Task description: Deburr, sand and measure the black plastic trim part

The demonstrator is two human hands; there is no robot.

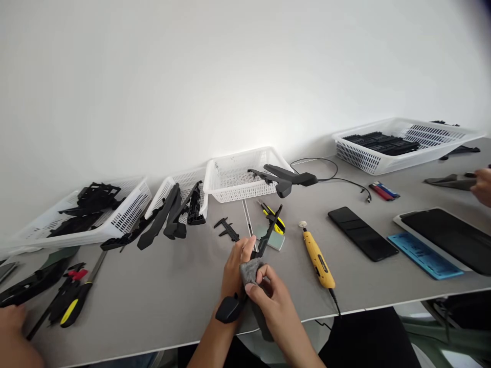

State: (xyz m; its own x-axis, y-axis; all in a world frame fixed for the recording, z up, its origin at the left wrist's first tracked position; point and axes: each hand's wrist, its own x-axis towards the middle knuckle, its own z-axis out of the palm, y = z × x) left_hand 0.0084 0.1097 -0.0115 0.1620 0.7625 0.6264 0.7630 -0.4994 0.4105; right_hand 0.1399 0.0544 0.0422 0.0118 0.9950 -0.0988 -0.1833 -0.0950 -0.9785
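Note:
My left hand (pixel 231 268) is closed around a long black plastic part (pixel 269 230), whose thin end points up and away over the table. A wide, dark end (pixel 229 308), apparently of the same part, shows beside my left wrist. My right hand (pixel 275 299) pinches a grey cloth (pixel 251 271) that is wrapped over the part between my hands; the cloth hangs down past the table edge. Just beyond my hands lie a black caliper (pixel 227 229), a yellow-and-black utility knife (pixel 276 221) and a pale flat block (pixel 275 240).
A yellow rotary tool (pixel 319 259) with a cord lies at right, near a black phone (pixel 362 233) and a blue tray (pixel 425 255). White baskets (pixel 378 166) with black parts line the wall. Other people's hands (pixel 482 187) show at both sides. A screwdriver (pixel 81 296) lies left.

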